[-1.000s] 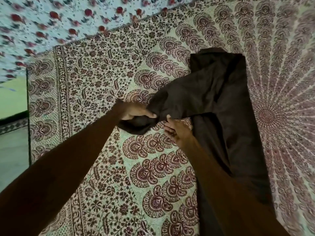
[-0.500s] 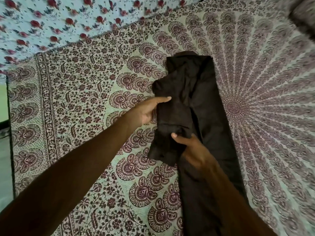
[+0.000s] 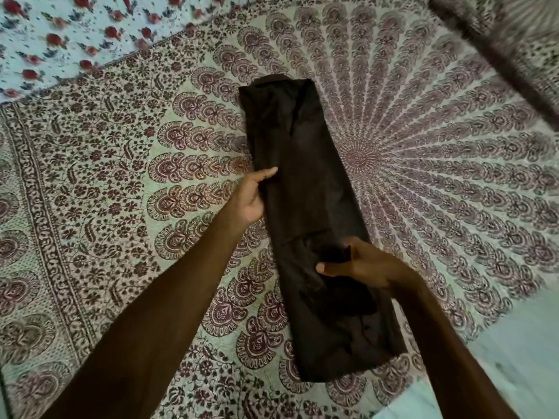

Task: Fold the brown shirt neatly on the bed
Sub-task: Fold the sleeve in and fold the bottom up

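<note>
The brown shirt was soft matt cloth with a faint sheen along its folds. Under it lay a thin printed cotton-like bedspread, flat and dull. Beyond it, a rose-printed sheet looked equally matt.

Dark brown shirt; maroon mandala bedspread; red-rose sheet.

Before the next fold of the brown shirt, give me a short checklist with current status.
1. Brown shirt lies as one long strip on the bedspread: ok.
2. Left hand steadies the strip's left edge: ok.
3. Right hand has a grip on loose cloth mid-strip: ok.
4. Near half smooth: not ok, bunched below the right hand.
5. Far end square: ok.
6. Layers underneath even: cannot tell.
</note>
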